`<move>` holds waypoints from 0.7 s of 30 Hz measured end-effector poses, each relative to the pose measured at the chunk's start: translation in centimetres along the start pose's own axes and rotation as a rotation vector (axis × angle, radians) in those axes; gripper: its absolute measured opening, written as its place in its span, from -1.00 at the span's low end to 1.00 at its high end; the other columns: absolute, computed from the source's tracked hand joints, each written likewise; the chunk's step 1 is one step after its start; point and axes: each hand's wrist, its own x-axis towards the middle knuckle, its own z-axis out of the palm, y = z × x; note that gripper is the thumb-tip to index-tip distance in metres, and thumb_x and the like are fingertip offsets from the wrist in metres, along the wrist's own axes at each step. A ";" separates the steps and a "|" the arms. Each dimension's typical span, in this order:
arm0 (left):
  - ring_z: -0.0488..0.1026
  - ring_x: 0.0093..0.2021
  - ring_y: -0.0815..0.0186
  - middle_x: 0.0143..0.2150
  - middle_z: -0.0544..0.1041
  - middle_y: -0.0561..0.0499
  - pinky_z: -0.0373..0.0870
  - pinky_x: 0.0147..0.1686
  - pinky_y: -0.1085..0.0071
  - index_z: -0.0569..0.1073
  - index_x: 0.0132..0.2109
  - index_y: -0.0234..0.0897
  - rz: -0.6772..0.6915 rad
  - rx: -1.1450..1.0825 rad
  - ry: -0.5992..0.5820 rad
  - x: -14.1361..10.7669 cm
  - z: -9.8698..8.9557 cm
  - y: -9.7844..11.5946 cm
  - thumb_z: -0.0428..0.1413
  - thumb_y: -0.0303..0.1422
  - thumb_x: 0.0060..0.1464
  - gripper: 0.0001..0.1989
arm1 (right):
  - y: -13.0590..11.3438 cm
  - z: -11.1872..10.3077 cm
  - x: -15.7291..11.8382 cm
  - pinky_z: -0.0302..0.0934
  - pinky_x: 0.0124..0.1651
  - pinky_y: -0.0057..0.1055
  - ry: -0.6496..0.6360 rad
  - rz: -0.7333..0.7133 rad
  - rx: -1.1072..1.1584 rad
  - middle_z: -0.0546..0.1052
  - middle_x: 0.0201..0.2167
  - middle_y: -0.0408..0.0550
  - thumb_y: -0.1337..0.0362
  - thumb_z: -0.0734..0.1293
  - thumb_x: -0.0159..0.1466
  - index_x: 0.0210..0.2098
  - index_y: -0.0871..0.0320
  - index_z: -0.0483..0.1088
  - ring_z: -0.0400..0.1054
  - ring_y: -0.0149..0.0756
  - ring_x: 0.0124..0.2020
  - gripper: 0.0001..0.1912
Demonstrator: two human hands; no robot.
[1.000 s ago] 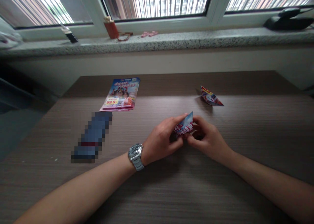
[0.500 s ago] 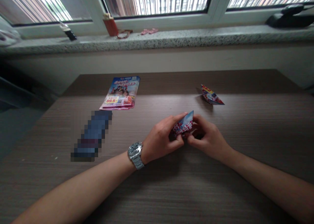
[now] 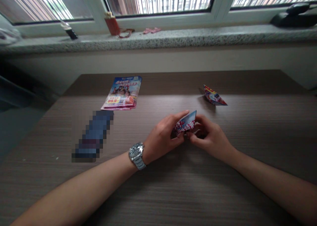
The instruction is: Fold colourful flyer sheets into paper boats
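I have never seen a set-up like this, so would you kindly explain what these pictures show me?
There is no machine here: these are a person's bare hands, and every picture comes from one camera on that person's head, looking forward and down.

The left hand, with a watch on its wrist, holds a folded printed paper. The right hand has its fingers at the paper's right side; its exact grip is partly hidden.

On the table lie a stack of leaflets, a pixelated dark object I cannot identify, and, farther right, a second folded piece. Behind is a windowsill with small items.
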 end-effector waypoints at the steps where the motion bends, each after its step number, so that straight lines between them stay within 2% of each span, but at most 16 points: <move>1: 0.51 -0.09 0.27 0.00 0.52 -0.08 0.50 -0.07 0.33 0.23 0.24 -0.24 -0.013 0.016 0.031 -0.1 0.1 -0.1 0.17 -0.52 0.06 -0.40 | -0.1 0.0 0.0 0.42 -0.43 -0.44 0.006 0.002 0.008 0.57 -0.32 -0.14 0.32 0.40 0.20 -0.06 0.08 0.32 0.49 -0.36 -0.45 -0.68; 4: 0.50 -0.19 0.30 -0.16 0.49 -0.02 0.49 -0.18 0.38 0.34 -0.03 -0.25 -0.020 0.088 0.071 -0.1 0.1 -0.1 0.17 -0.49 0.07 -0.69 | -0.1 0.1 0.0 0.43 -0.43 -0.45 0.012 0.011 0.031 0.57 -0.30 -0.14 0.30 0.41 0.21 -0.09 0.07 0.32 0.49 -0.36 -0.43 -0.70; 7: 0.49 -0.21 0.32 -0.16 0.48 -0.02 0.47 -0.20 0.41 0.34 -0.23 -0.25 0.008 0.147 0.017 0.1 -0.1 0.0 0.14 -0.49 0.10 -0.88 | -0.1 0.1 0.0 0.43 -0.43 -0.45 0.014 0.010 0.035 0.57 -0.30 -0.15 0.31 0.40 0.22 -0.10 0.06 0.31 0.49 -0.37 -0.44 -0.72; 14: 0.47 -0.25 0.36 -0.13 0.52 -0.03 0.44 -0.28 0.46 0.40 -0.25 -0.25 0.071 0.265 -0.013 0.3 -0.5 0.4 0.11 -0.45 0.14 -0.97 | -0.2 0.1 0.0 0.44 -0.42 -0.42 0.013 0.013 0.001 0.56 -0.33 -0.16 0.32 0.40 0.21 -0.13 0.05 0.30 0.49 -0.34 -0.44 -0.73; 21: 0.48 -0.29 0.38 -0.13 0.53 -0.02 0.43 -0.33 0.49 0.43 -0.22 -0.26 0.111 0.330 0.007 0.3 -0.4 0.5 0.09 -0.47 0.13 -0.93 | -0.4 0.1 0.0 0.42 -0.45 -0.45 0.013 0.012 -0.013 0.55 -0.38 -0.19 0.35 0.39 0.18 -0.16 0.05 0.28 0.47 -0.37 -0.48 -0.73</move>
